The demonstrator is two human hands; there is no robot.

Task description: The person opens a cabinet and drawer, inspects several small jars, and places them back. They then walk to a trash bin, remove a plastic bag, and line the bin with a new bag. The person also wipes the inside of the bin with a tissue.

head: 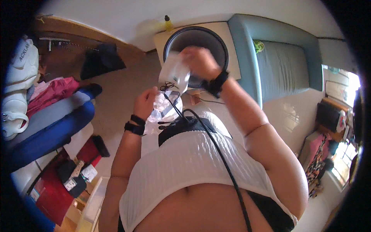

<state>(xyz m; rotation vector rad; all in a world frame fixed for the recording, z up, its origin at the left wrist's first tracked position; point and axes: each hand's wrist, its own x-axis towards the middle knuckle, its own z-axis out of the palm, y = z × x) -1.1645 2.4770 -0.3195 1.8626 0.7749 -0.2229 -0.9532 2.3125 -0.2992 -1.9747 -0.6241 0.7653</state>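
My right hand (200, 62), blurred, is raised over a dark round basin (168, 47) and grips the upper part of a white, shiny bag or sheet (176, 75). Lower and to the left, my left hand (147, 100) is at the tangled dark cord (168, 87) beside the white item's lower edge; its fingertips are close together, and whether they hold the cord cannot be told. Below them a white plastic bag (166, 108) with crumpled contents lies in front of my body. Both wrists wear black bands.
The basin rests on a pale square tabletop (234, 69) against a wall, near a yellow bottle (168, 24). A light teal sofa (281, 69) stands to the right. Clothes and blue padding (72, 121) are at the left. A black cable (220, 153) runs down my front.
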